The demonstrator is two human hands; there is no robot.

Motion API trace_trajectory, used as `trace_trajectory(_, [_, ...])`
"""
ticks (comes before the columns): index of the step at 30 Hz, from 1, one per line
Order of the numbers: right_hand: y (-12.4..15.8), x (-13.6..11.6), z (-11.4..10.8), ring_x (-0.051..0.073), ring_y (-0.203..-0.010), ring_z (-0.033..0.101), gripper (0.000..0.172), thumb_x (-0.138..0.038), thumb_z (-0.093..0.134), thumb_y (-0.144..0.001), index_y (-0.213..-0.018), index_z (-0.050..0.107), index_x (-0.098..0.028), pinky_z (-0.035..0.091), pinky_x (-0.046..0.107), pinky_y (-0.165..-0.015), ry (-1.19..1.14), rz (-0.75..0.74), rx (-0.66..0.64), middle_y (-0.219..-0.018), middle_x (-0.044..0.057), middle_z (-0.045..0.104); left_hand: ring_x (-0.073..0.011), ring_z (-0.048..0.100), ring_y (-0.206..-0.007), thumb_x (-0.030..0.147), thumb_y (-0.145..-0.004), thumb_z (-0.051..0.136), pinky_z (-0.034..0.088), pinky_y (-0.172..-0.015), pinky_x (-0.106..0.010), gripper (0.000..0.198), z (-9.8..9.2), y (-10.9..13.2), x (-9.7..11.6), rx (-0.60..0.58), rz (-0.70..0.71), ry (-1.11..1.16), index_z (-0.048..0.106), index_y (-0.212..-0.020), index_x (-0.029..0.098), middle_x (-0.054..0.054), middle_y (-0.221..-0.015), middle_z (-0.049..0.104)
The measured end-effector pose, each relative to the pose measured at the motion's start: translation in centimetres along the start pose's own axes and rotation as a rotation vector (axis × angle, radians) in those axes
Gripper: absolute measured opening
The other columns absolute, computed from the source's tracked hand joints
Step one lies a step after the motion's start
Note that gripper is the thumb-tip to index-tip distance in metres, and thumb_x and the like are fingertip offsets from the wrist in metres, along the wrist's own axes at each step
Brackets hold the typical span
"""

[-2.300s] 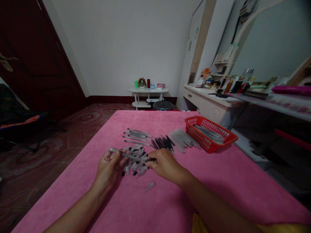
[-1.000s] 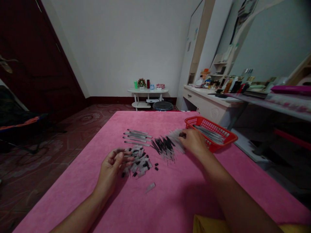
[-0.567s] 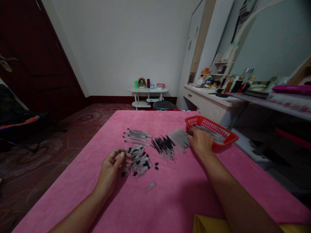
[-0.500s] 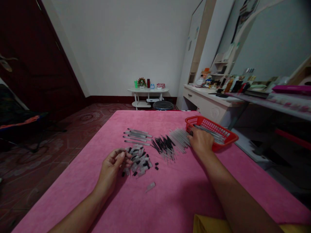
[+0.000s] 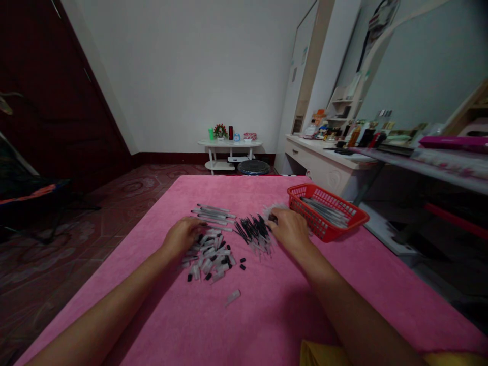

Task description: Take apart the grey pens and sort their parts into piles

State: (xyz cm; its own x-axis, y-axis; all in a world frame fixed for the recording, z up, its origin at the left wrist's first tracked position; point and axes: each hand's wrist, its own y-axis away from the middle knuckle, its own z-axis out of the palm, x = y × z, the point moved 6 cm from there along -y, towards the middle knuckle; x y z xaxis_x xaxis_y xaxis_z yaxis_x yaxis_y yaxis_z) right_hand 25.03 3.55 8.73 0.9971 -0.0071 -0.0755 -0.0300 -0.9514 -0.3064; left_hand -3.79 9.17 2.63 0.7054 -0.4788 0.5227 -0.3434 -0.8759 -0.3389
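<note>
On the pink table (image 5: 267, 315) lies a heap of short grey and black pen caps (image 5: 211, 256). My left hand (image 5: 182, 236) rests palm down on the heap's far left edge, its fingertips hidden among the caps. A fan of thin black refills (image 5: 251, 229) lies to the right. My right hand (image 5: 290, 230) sits just right of the refills, over a pile of clear pen barrels (image 5: 271, 208), fingers curled and pinched at something small and dark. Several finished grey pens (image 5: 213, 212) lie in a row behind the caps.
A red plastic basket (image 5: 356, 219) holding more pens stands at the right, close to my right hand. One loose cap (image 5: 232, 297) lies nearer me. A dressing table (image 5: 324, 157) crowded with bottles is beyond the right edge, a small white side table (image 5: 229, 145) by the far wall.
My right hand has drawn back from the red basket to the barrel pile beside the refills. My left hand has moved forward and turned palm down onto the cap heap.
</note>
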Motion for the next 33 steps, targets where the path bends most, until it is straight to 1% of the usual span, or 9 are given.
trace_trajectory(3, [0.3, -0.8, 0.2, 0.022, -0.086, 0.065, 0.021, -0.040, 0.060, -0.083, -0.088, 0.069, -0.022, 0.035, 0.027, -0.064, -0.026, -0.046, 0.008, -0.086, 0.007, 0.072, -0.0280, 0.060, -0.098, 0.022, -0.079, 0.052, 0.045, -0.084, -0.035, 0.028, 0.8, -1.2, -0.7, -0.075, 0.043, -0.199, 0.073, -0.097, 0.023, -0.010, -0.100, 0.071])
trace_trajectory(11, [0.8, -2.4, 1.3, 0.019, -0.080, 0.064, 0.020, -0.036, 0.062, -0.082, -0.090, 0.071, -0.021, 0.034, 0.026, -0.062, -0.216, -0.088, -0.089, -0.086, 0.007, 0.072, -0.0251, 0.057, -0.096, 0.018, -0.077, 0.053, 0.044, -0.074, -0.030, 0.027, 0.2, -1.6, 0.3, -0.040, 0.102, -0.386, 0.072, -0.094, 0.027, -0.007, -0.098, 0.069])
trace_trajectory(14, [1.4, -3.9, 1.9, 0.017, -0.078, 0.062, 0.019, -0.032, 0.062, -0.081, -0.093, 0.070, -0.020, 0.035, 0.024, -0.063, -0.381, -0.135, -0.127, -0.089, 0.006, 0.072, -0.0253, 0.056, -0.094, 0.019, -0.077, 0.055, 0.043, -0.072, -0.031, 0.023, -1.0, -1.0, 2.2, 0.053, 0.154, -0.355, 0.072, -0.091, 0.027, -0.007, -0.096, 0.068])
trace_trajectory(18, [2.7, -6.2, 2.2, 0.018, -0.088, 0.061, 0.036, -0.037, 0.070, -0.075, -0.107, 0.066, -0.019, 0.038, 0.023, -0.071, -0.562, -0.217, -0.105, -0.104, 0.008, 0.068, -0.0246, 0.054, -0.090, 0.012, -0.076, 0.054, 0.042, -0.073, -0.032, 0.026, -1.8, 0.3, 6.0, 0.093, 0.253, -0.292, 0.072, -0.088, 0.027, -0.008, -0.089, 0.068])
trace_trajectory(22, [3.7, -7.2, 3.4, 0.016, -0.078, 0.061, 0.020, -0.035, 0.059, -0.084, -0.086, 0.069, -0.018, 0.036, 0.023, -0.065, -0.585, -0.196, -0.229, -0.085, 0.006, 0.070, -0.0241, 0.053, -0.091, 0.007, -0.076, 0.050, 0.043, -0.074, -0.033, 0.031, -1.6, 1.5, 8.6, 0.080, 0.301, -0.346, 0.071, -0.090, 0.026, -0.007, -0.089, 0.067])
trace_trajectory(25, [3.8, -7.2, 4.2, 0.013, -0.067, 0.057, 0.022, -0.030, 0.056, -0.084, -0.070, 0.063, -0.015, 0.033, 0.022, -0.058, -0.721, -0.132, -0.270, -0.070, 0.003, 0.066, -0.0245, 0.053, -0.093, 0.009, -0.078, 0.051, 0.042, -0.082, -0.037, 0.030, -1.5, 2.1, 9.3, 0.098, 0.327, -0.306, 0.071, -0.095, 0.026, -0.008, -0.093, 0.068])
trace_trajectory(27, [4.0, -7.5, 5.1, 0.009, -0.055, 0.051, 0.024, -0.031, 0.054, -0.083, -0.066, 0.058, -0.015, 0.031, 0.021, -0.052, -0.939, -0.055, -0.407, -0.061, 0.000, 0.059, -0.0255, 0.054, -0.099, 0.016, -0.081, 0.054, 0.039, -0.091, -0.041, 0.027, -1.3, 2.4, 9.6, 0.095, 0.370, -0.213, 0.071, -0.099, 0.028, -0.008, -0.097, 0.068])
trace_trajectory(29, [4.7, -8.2, 6.0, 0.007, -0.043, 0.043, 0.026, -0.036, 0.053, -0.083, -0.067, 0.055, -0.015, 0.028, 0.019, -0.044, -1.219, 0.041, -0.639, -0.056, -0.002, 0.054, -0.0254, 0.055, -0.102, 0.022, -0.084, 0.056, 0.035, -0.096, -0.043, 0.026, -0.9, 2.9, 9.9, 0.050, 0.434, -0.117, 0.070, -0.104, 0.030, -0.007, -0.099, 0.069])
trace_trajectory(33, [6.2, -9.6, 5.8, 0.004, -0.035, 0.035, 0.034, -0.047, 0.061, -0.075, -0.070, 0.054, -0.015, 0.023, 0.017, -0.037, -1.633, 0.126, -0.979, -0.053, -0.003, 0.054, -0.0240, 0.057, -0.094, 0.025, -0.087, 0.050, 0.040, -0.086, -0.037, 0.030, -0.3, 3.9, 10.0, -0.070, 0.485, -0.068, 0.068, -0.111, 0.031, -0.010, -0.095, 0.069])
